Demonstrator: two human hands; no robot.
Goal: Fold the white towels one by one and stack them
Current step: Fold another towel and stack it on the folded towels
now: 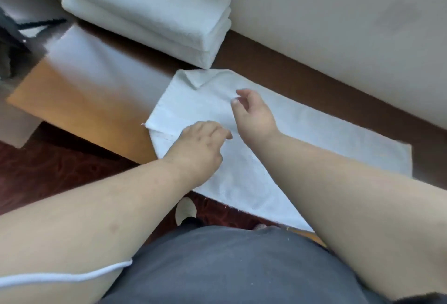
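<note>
left hand (197, 149): seen from the back, knuckles up, fingers curled downward and bunched toward the thumb; what the fingertips do is hidden.
left forearm: bare, stretched forward and to the right from the lower left corner; a thin white cord is laid across it near the elbow.
right hand (252, 115): held further forward than the left, wrist bent, fingers loosely curved and spread, thumb and forefinger tips brought close together.
right forearm: bare, extended from the lower right edge toward the upper left.
hands: set near each other, not touching.
</note>
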